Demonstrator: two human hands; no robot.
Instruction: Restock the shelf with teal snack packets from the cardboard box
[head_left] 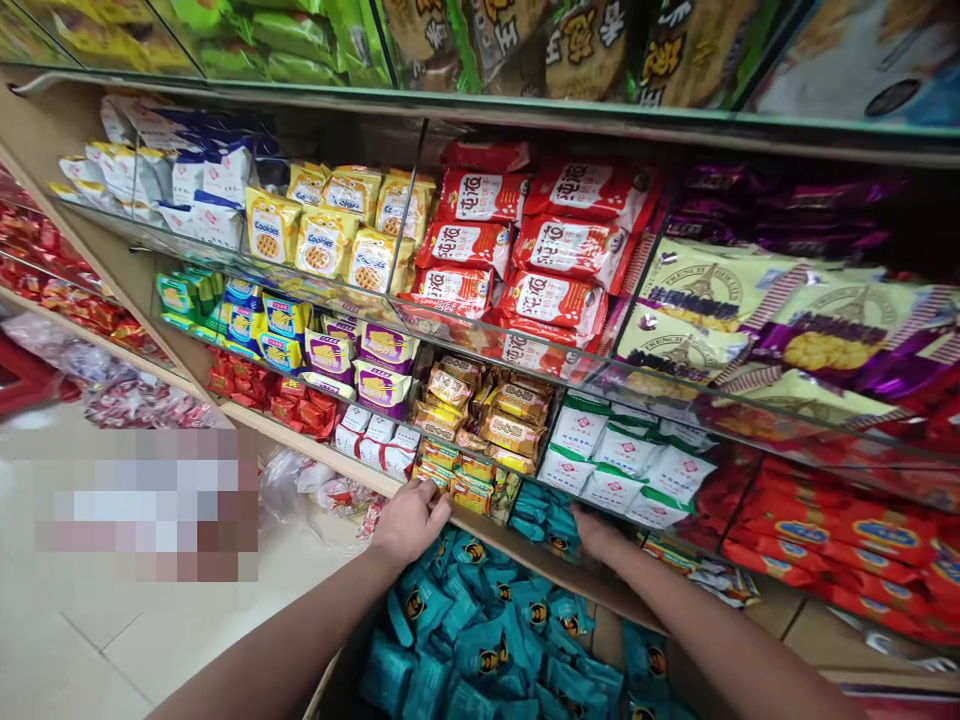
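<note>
Below me a cardboard box (517,545) holds many small teal packets (480,640) with a dark and yellow print. My left hand (411,520) is closed over the box's far left rim, beside the lower shelf. Past the far rim, my right hand (596,535) reaches into a low shelf compartment, at the right side of more teal packets (544,510). Its fingers are mostly hidden, so whether they hold a packet is unclear. White and green packets (615,465) are just above that hand. Orange and green packets (461,480) lie by my left fingers.
Glass-fronted shelves carry yellow cookie packets (322,240), red packets (559,250) and purple and cream biscuit packs (690,290). Red bags (825,530) fill the lower right. At left, plastic bags (330,485) lie on the tiled floor (97,640) near a blurred-out patch.
</note>
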